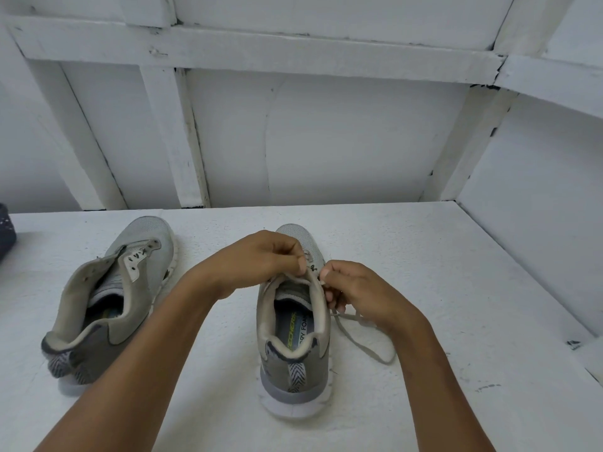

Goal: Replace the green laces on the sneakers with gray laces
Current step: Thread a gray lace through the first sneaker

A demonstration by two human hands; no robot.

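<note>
Gray lace [386,360] partly threaded through right sneaker [293,373]; left hand [261,257] and right hand [355,287] both pinch it near eyelets; left sneaker [137,265] has no lace

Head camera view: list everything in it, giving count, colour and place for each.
left sneaker: one, gray with white sole, tipped on its side, left on the table
right sneaker: one, gray with white sole, upright, centre, heel toward the camera
gray lace: one, looping on the table right of the right sneaker
table: one, white, textured
dark object: one, dark speckled, cut off at the left edge
wall: white panels and beams, behind
left hand: pinches at the right sneaker's eyelets
right hand: pinches the gray lace
</note>
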